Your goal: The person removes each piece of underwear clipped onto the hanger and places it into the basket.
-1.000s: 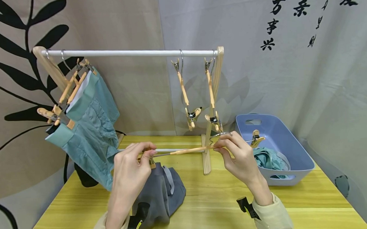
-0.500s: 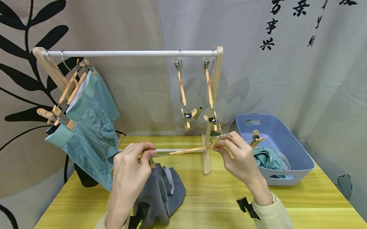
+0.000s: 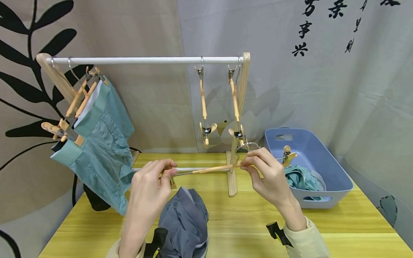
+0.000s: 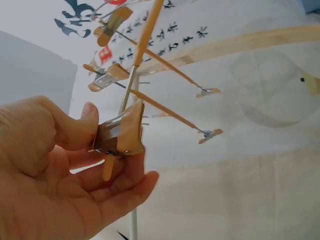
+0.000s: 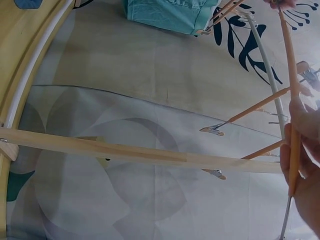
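Note:
My left hand (image 3: 148,188) pinches the metal and wood clip (image 4: 131,132) at the left end of a wooden clip hanger (image 3: 211,170). The clip has no cloth in it. My right hand (image 3: 269,176) grips the same hanger by its bar, just right of the hook, so it stays level above the table. Past the right fingers, the hanger's other clip (image 3: 287,157) sticks out toward the basket. A crumpled grey garment (image 3: 186,224) rests on the table below my left hand, partly covered by the left forearm.
Behind the hands stands a rack with a white rail (image 3: 139,60). Teal shorts (image 3: 107,125) hang from hangers at its left; two bare clip hangers (image 3: 203,102) hang at its right. A blue basket (image 3: 331,193) holding teal clothing (image 3: 304,178) stands at the right.
The grey garment has come off the left clip and dropped onto the table, shifting toward me. Both hands stay nearly in place. The bare hangers on the rail swing slightly.

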`<action>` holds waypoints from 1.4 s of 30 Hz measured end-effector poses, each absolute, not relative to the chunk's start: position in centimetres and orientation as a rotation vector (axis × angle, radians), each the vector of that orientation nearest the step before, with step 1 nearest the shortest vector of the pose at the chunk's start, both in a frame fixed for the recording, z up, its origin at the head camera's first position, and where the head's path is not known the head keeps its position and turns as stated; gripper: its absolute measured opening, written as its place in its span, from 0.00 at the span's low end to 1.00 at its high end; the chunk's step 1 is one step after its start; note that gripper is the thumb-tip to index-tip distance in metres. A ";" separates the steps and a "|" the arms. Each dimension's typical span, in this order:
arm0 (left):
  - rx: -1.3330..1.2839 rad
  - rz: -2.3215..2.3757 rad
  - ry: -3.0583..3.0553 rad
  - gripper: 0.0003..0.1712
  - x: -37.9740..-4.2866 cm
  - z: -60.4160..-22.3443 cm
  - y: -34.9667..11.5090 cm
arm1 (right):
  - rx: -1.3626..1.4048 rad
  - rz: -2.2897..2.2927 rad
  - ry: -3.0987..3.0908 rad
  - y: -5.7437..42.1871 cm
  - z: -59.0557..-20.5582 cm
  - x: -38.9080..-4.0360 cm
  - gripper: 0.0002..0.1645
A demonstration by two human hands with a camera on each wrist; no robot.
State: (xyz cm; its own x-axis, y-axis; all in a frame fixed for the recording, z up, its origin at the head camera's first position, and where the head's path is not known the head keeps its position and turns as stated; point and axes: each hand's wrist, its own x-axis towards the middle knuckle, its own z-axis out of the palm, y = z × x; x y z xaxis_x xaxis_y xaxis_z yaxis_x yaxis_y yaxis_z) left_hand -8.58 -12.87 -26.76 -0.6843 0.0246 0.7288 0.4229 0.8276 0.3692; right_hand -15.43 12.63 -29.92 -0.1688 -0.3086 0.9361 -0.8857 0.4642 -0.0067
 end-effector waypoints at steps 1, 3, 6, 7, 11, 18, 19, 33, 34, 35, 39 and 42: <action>-0.317 -0.671 -2.279 0.07 -8.6 -26.8 -12.8 | 1.031 0.722 -1.715 12.6 -30.0 -15.5 0.14; -0.306 -0.651 -2.326 0.06 -8.7 -26.9 -12.7 | 1.029 0.720 -1.720 12.7 -30.0 -15.5 0.14; -0.286 -0.570 -2.344 0.08 -8.8 -27.1 -12.3 | 1.021 0.711 -1.737 12.7 -30.3 -15.6 0.15; -0.282 -0.528 -2.329 0.08 -8.8 -27.2 -12.2 | 1.019 0.711 -1.744 12.6 -30.3 -15.7 0.15; -0.358 -0.363 -2.182 0.11 -9.2 -27.7 -11.4 | 1.016 0.711 -1.784 12.5 -30.6 -15.6 0.05; -0.685 -0.267 -2.129 0.16 -10.1 -28.7 -9.7 | 1.028 0.702 -1.813 12.0 -30.8 -15.6 0.15; -0.699 -0.273 -2.145 0.15 -10.2 -28.9 -9.6 | 1.032 0.695 -1.812 11.9 -30.9 -15.6 0.14; -0.720 -0.530 -2.177 0.08 -10.6 -29.7 -9.5 | 1.056 0.657 -1.758 11.1 -30.8 -15.0 0.15; -0.721 -0.540 -2.165 0.08 -10.6 -29.7 -9.5 | 1.057 0.654 -1.750 11.1 -30.7 -14.9 0.15; -0.722 -0.545 -2.152 0.07 -10.6 -29.7 -9.5 | 1.059 0.651 -1.739 11.0 -30.6 -14.8 0.14; -0.726 -0.553 -2.099 0.07 -10.5 -29.6 -9.6 | 1.059 0.636 -1.682 10.9 -30.2 -14.5 0.12; -0.732 -0.567 -2.063 0.08 -10.4 -29.5 -9.6 | 1.059 0.618 -1.614 10.8 -29.9 -14.3 0.11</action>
